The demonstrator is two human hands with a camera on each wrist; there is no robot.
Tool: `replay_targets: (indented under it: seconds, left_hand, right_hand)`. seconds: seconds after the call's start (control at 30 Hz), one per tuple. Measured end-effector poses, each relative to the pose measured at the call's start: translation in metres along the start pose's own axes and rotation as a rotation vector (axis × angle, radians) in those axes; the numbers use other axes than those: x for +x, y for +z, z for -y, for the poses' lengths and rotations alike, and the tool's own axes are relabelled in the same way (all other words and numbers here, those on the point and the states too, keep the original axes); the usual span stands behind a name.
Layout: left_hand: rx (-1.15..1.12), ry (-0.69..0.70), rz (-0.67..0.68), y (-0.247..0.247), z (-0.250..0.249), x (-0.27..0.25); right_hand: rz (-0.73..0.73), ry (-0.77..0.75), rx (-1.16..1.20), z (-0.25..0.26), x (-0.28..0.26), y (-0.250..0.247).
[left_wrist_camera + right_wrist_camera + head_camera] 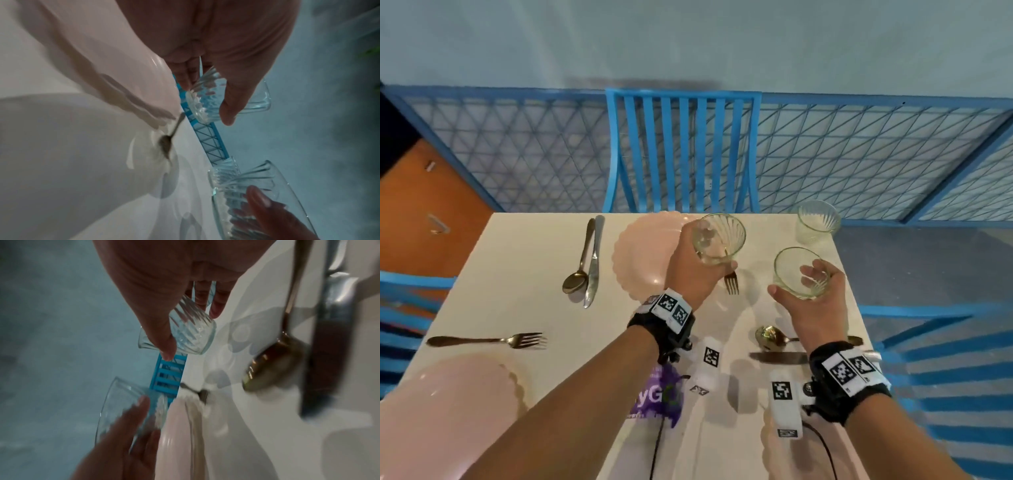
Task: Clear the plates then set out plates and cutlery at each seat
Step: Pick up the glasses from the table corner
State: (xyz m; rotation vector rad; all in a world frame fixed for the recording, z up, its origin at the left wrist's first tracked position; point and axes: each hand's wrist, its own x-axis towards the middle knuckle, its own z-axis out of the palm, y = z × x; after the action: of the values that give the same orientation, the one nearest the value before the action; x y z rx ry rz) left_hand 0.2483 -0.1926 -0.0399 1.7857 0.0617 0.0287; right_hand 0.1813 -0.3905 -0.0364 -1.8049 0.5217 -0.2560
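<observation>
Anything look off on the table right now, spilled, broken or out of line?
Nothing spilled or broken. Each hand, left hand and right hand, holds an empty glass in the air. One oddity: the third glass sits right at the far right corner of the table, close to the edge.

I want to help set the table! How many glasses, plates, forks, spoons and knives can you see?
Glasses: 3
Plates: 3
Forks: 2
Spoons: 2
Knives: 2
Total: 12
</observation>
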Motion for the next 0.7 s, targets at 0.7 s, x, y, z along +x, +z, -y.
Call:
replay_targets:
  seconds: [0.7]
  left_hand:
    - [0.071, -0.204, -0.276, -0.161, 0.077, -0.148]
  right_hand:
    - [0.180, 0.115, -0.096, 0.001, -0.142, 0.080]
